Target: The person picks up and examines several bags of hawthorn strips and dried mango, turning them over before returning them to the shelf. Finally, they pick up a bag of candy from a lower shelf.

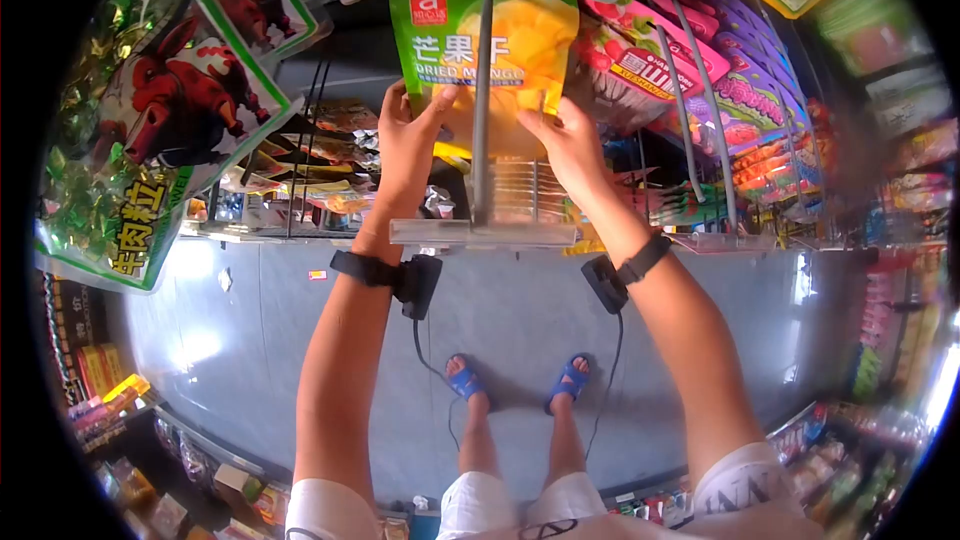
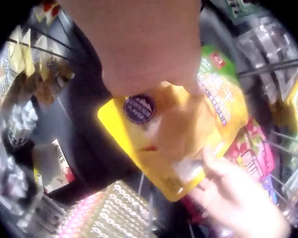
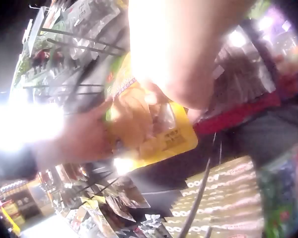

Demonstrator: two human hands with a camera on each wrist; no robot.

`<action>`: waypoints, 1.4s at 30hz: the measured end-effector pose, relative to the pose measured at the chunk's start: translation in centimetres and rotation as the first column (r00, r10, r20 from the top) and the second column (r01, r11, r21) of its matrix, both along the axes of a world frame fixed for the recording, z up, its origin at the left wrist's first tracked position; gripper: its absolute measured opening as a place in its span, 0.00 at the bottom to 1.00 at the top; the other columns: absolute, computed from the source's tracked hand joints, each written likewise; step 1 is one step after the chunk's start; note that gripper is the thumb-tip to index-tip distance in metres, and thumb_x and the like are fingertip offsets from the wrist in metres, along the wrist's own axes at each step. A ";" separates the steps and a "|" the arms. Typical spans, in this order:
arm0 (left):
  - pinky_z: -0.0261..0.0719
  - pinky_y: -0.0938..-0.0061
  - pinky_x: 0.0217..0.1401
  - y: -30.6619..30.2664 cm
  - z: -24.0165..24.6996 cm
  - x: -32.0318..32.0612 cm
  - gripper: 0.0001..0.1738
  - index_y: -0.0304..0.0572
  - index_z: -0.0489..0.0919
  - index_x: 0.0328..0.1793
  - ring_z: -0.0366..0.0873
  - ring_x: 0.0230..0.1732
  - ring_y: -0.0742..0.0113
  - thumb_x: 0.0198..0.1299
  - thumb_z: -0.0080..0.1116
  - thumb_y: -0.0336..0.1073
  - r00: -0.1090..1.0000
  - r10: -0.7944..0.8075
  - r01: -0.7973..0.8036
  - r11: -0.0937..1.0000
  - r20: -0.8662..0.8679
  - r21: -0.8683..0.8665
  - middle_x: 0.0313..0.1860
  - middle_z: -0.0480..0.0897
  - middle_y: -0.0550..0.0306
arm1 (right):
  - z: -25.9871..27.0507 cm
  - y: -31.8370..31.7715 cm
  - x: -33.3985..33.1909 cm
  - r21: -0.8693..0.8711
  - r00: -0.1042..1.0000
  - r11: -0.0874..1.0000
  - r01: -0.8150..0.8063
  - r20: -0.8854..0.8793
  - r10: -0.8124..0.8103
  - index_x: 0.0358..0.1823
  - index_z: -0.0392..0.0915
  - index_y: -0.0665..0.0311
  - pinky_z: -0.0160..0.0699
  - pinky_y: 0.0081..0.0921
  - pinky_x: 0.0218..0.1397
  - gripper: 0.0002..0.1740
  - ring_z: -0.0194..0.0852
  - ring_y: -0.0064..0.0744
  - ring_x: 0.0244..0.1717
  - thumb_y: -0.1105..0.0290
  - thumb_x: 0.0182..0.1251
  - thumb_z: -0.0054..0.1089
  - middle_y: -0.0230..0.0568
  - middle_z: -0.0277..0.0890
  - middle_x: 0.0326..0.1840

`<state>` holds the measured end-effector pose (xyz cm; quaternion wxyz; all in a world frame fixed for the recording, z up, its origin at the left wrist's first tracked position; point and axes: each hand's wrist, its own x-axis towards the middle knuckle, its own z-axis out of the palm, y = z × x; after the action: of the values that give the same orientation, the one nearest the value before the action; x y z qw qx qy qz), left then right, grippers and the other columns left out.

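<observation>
the left hand (image 1: 408,155) and right hand (image 1: 578,152) pinch the sides of a shiny, smooth green-and-yellow plastic mango bag (image 1: 540,40), beside a long, straight grey metal rod (image 1: 482,165), back from its front end. a soft, even pinch should keep the bag flat.

Purple packets (image 1: 750,70) hang beside pink ones (image 1: 640,50) on metal hooks (image 1: 715,115).
</observation>
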<state>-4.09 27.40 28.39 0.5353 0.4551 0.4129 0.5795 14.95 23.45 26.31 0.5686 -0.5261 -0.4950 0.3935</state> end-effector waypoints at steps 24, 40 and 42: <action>0.75 0.81 0.40 8.0 -3.9 1.3 0.21 0.31 0.74 0.53 0.77 0.38 0.76 0.60 0.69 0.35 0.971 0.097 -0.077 0.992 -0.216 0.103 0.40 0.81 0.58 | -3.7 7.3 0.3 0.036 0.938 0.965 0.258 0.229 -0.259 0.49 0.75 0.76 0.72 0.28 0.54 0.26 0.77 0.31 0.49 0.61 0.59 0.71 0.46 0.81 0.47; 0.73 0.77 0.50 -14.6 -14.0 3.3 0.09 0.38 0.70 0.49 0.72 0.45 0.73 0.69 0.56 0.33 0.910 0.349 -0.361 0.932 -0.226 -0.015 0.45 0.75 0.59 | -7.3 -24.0 7.6 -0.657 0.975 0.729 -0.190 -0.037 0.220 0.46 0.79 0.65 0.78 0.19 0.36 0.10 0.79 0.18 0.34 0.66 0.72 0.58 0.33 0.81 0.34; 0.72 0.78 0.46 -20.5 -17.4 3.5 0.07 0.38 0.71 0.49 0.73 0.42 0.74 0.69 0.54 0.32 0.886 0.297 -0.355 0.928 -0.356 -0.109 0.43 0.76 0.59 | -14.0 -24.1 10.6 -0.650 0.990 0.760 -0.019 0.093 0.105 0.45 0.79 0.65 0.78 0.20 0.35 0.10 0.79 0.18 0.34 0.66 0.70 0.59 0.35 0.82 0.33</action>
<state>-0.64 6.88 11.03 0.3893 0.4226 0.6164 0.5384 25.52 -0.61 12.33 0.3070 -0.6965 -0.3801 0.5254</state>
